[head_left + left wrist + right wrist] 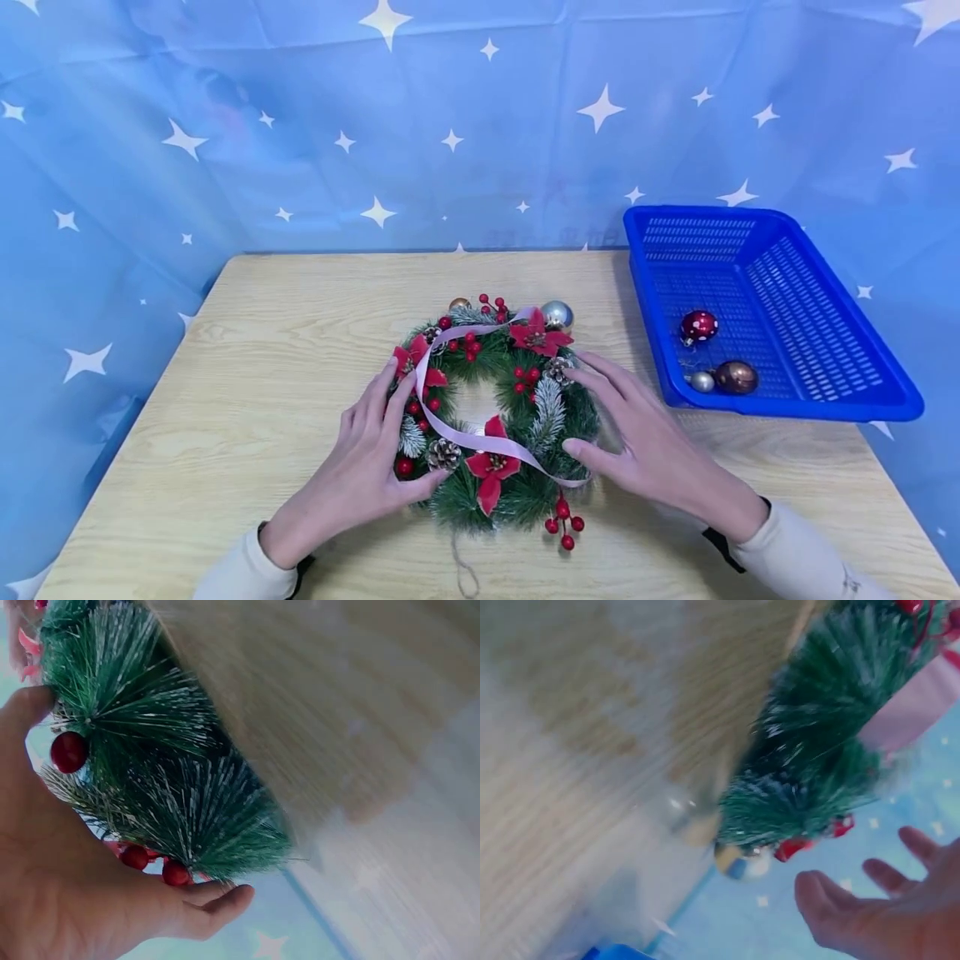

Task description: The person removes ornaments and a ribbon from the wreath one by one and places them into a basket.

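Note:
A green Christmas wreath (461, 500) with red poinsettias, berries, pinecones and frosted sprigs lies on the table. A pale pink ribbon (480, 442) loops loosely across its top, one end at the lower right. My left hand (375, 454) spans the wreath's left side. Its fingertips rest by the ribbon and left poinsettia (408, 358), its thumb near a pinecone (443, 454). In the left wrist view, thumb and fingers lie against the outer greenery. My right hand (648, 442) spreads at the right side, fingers near the upper pinecone (558, 371); its wrist view shows relaxed fingers beside the wreath.
At the right stands a blue plastic basket (825, 408) holding a red dotted ball (699, 326), a brown ball (737, 377) and a small silver ball (701, 382). A silver ball (557, 316) sits at the wreath's back edge. Twine (467, 575) trails toward the table's front.

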`<control>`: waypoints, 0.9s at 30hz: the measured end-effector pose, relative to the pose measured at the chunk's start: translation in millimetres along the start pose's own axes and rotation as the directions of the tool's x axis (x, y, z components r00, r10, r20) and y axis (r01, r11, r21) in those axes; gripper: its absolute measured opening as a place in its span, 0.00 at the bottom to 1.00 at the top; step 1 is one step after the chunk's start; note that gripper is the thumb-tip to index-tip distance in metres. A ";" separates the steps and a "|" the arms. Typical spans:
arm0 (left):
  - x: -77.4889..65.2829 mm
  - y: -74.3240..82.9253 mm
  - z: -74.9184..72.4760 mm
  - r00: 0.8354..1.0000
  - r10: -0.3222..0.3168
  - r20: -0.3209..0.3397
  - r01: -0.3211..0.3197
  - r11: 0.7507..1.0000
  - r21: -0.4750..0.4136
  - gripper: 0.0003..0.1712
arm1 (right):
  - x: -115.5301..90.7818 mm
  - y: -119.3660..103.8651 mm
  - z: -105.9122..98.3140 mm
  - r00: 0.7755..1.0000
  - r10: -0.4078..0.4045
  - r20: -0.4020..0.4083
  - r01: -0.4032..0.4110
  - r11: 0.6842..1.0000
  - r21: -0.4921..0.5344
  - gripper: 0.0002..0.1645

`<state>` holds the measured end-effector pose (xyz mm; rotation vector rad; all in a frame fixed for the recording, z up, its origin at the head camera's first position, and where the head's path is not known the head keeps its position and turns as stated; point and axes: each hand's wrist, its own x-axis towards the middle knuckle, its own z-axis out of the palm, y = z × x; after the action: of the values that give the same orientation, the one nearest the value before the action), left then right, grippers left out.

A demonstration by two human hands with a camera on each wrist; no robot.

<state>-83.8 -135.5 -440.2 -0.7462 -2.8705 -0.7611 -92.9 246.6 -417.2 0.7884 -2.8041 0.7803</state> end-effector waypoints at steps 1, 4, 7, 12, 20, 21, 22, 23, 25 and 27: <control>0.7 -1.8 -0.8 1.000 0.002 0.007 -0.002 1.000 -0.009 0.76 | 3.2 1.9 1.0 1.000 -0.006 0.008 0.006 1.000 0.012 0.51; 1.6 -6.3 -2.1 1.000 0.007 0.028 -0.006 0.999 -0.032 0.74 | 9.8 5.4 5.5 0.999 0.001 0.054 -0.002 1.000 0.023 0.51; 1.0 -7.1 -3.3 0.999 0.007 0.039 -0.005 0.999 -0.049 0.72 | 12.5 7.3 10.6 0.996 0.007 0.087 -0.008 1.000 0.012 0.51; 0.4 -1.1 -5.4 0.999 -0.037 0.026 0.039 0.997 -0.062 0.70 | 11.5 6.6 15.5 0.997 0.013 0.079 -0.012 1.000 -0.013 0.52; -3.4 11.0 -5.0 0.992 -0.125 -0.028 0.124 0.992 -0.028 0.72 | 3.0 -7.2 23.7 0.999 0.038 0.025 -0.036 0.997 -0.070 0.54; -3.3 11.6 -4.6 0.992 -0.122 -0.030 0.121 0.992 -0.029 0.72 | 1.7 -8.9 24.7 0.999 0.041 0.019 -0.040 0.996 -0.079 0.54; -3.1 11.9 -4.2 0.992 -0.119 -0.033 0.118 0.992 -0.034 0.72 | 0.8 -10.3 25.5 0.999 0.044 0.013 -0.042 0.996 -0.082 0.54; -3.0 11.9 -3.8 0.992 -0.117 -0.035 0.116 0.992 -0.041 0.72 | 0.1 -11.4 26.1 0.999 0.046 0.009 -0.045 0.995 -0.084 0.54; -2.8 11.0 -3.2 0.994 -0.108 -0.034 0.106 0.993 -0.057 0.71 | -0.7 -12.3 26.6 0.999 0.054 0.007 -0.053 0.996 -0.075 0.54; -2.6 9.1 -2.5 0.995 -0.099 -0.031 0.096 0.993 -0.073 0.71 | -1.1 -11.6 25.4 0.998 0.067 0.012 -0.066 0.996 -0.052 0.54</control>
<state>-77.2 -131.0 -434.5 -0.5978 -2.8807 -0.8842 -85.5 225.6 -434.1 0.6986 -2.8636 0.7117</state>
